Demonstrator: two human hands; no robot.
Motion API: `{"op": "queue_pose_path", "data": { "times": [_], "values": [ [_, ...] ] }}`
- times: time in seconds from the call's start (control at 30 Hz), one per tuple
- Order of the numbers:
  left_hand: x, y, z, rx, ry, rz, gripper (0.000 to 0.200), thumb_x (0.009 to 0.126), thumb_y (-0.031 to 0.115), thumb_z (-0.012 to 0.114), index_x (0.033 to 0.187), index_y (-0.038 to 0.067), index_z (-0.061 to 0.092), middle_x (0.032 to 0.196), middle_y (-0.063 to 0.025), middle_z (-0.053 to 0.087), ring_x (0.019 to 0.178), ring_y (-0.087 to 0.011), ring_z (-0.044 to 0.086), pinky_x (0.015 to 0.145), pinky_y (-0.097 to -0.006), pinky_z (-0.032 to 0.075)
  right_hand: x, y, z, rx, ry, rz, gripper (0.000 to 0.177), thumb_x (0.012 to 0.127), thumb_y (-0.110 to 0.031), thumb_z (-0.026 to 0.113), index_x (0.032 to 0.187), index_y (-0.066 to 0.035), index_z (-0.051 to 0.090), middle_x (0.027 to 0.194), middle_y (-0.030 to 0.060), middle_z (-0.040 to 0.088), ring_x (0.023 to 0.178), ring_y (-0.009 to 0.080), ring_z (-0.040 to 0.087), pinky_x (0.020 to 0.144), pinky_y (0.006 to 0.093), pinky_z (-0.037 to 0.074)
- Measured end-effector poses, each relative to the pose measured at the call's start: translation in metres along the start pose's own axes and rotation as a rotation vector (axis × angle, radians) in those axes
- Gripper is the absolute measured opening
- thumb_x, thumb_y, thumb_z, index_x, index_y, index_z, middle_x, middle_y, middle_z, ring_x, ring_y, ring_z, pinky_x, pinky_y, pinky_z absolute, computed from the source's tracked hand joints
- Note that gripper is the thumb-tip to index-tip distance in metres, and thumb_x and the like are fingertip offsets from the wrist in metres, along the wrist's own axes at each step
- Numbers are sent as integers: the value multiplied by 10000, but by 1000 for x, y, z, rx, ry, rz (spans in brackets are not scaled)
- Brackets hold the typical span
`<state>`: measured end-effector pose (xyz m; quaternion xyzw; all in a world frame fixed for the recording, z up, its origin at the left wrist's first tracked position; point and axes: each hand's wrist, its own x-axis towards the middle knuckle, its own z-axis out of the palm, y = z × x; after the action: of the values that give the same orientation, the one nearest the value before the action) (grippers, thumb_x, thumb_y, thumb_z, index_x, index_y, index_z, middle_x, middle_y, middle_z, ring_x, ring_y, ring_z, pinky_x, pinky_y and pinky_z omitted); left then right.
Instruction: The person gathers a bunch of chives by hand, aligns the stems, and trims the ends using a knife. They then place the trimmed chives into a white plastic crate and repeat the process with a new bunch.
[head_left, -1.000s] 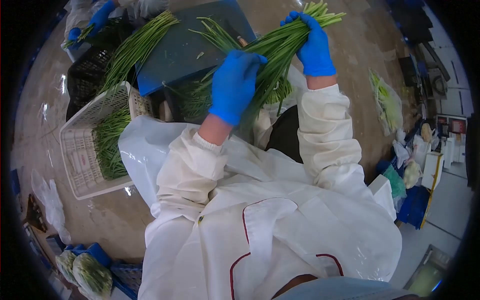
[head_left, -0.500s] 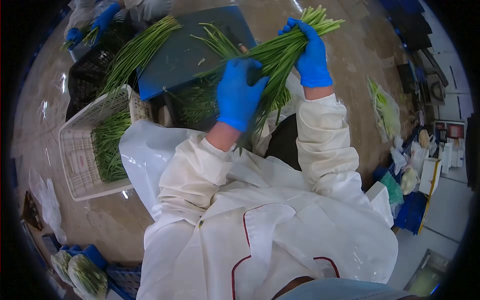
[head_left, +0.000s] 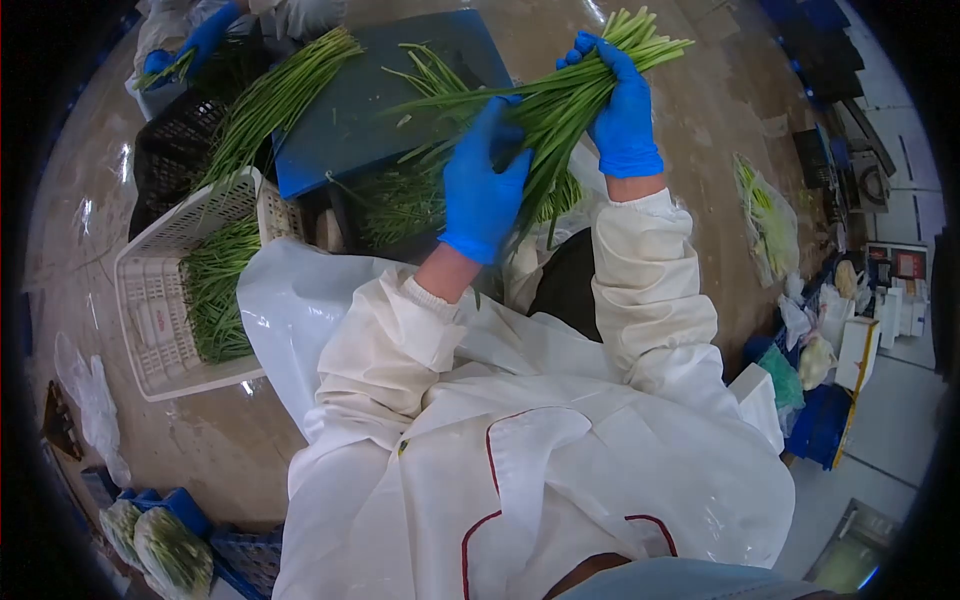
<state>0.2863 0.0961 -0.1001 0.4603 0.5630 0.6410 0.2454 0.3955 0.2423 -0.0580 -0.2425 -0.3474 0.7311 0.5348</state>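
A thick bundle of garlic chives (head_left: 565, 108) is gripped by my right hand (head_left: 622, 115), in a blue glove, near the pale cut ends at the upper right. The long leaves fan out to the left and downward. My left hand (head_left: 485, 185), also blue-gloved, is at the leafy end with thumb and fingers apart. Its fingertips are beside or touching the leaves; exact contact is hard to tell. Behind it stands a blue board (head_left: 380, 95) with loose chives on its right part. Cut leaves (head_left: 390, 212) lie in a dark container below the board.
A white perforated crate (head_left: 150, 310) at the left contains more chives. Another bunch (head_left: 285, 90) lies between crate and board. A co-worker's gloved hand (head_left: 205, 40) is at the top left. Bagged greens (head_left: 768, 215) lie on the floor at right; a plastic bag (head_left: 95, 410) lies at left.
My left hand has shifted slightly up and right, and its thumb and fingers show farther apart. Some leaves now spread leftward above it. My right hand keeps its hold on the bundle.
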Motion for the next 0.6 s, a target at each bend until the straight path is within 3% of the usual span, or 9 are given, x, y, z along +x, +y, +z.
{"op": "queue_pose_path", "data": {
  "times": [0.43, 0.6],
  "values": [
    [1, -13, 9, -25, 71, 55, 568, 807, -30, 588, 1339, 31, 400, 1070, -157, 642, 990, -197, 627, 842, -309, 484, 1, 2, 0, 78, -38, 76, 240, 880, -140, 534, 1030, 41, 587, 906, 111, 617, 833, 253, 609, 812, 403, 517],
    [1, -6, 10, 1, 116, 59, 557, 809, -16, 606, 1329, 13, 407, 1019, -149, 654, 916, -186, 645, 795, -298, 498, 1, 5, 0, 74, -35, 81, 240, 883, -145, 532, 1026, 40, 588, 908, 112, 617, 837, 257, 610, 807, 403, 518]
  ]
}}
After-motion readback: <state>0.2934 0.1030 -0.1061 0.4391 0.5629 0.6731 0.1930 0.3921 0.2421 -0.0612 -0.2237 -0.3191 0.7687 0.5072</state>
